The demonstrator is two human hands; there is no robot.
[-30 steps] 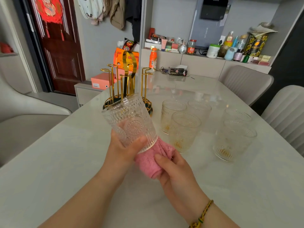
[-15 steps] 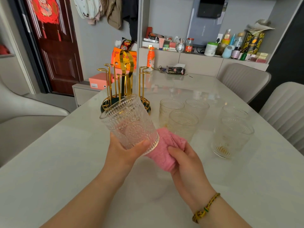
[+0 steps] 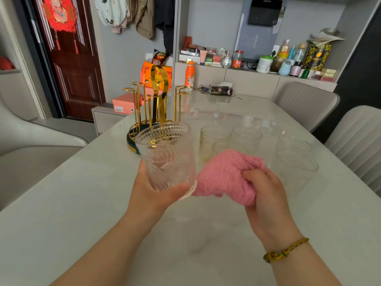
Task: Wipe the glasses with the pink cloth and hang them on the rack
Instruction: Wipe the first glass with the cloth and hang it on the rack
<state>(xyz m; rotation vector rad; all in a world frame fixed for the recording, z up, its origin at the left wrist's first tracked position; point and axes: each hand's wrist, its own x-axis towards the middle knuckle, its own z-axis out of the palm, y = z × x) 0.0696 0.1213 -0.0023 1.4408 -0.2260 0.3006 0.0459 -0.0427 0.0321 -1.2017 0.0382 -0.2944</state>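
Left grip (image 3: 153,194) curling round mouth-up glass (image 3: 167,158) above bench (image 3: 78,207), right grip (image 3: 266,195) clutching pink cloth (image 3: 223,176) just right, rack (image 3: 163,96) standing far behind.

Held embossed glass (image 3: 168,156) upright, pink cloth (image 3: 225,175) beside

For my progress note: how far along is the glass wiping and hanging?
Done: nothing hangs on the gold rack. In hand: the left hand holds one glass, the right hand grips the pink cloth by its base. Left: hanging it, plus five glasses on the table.
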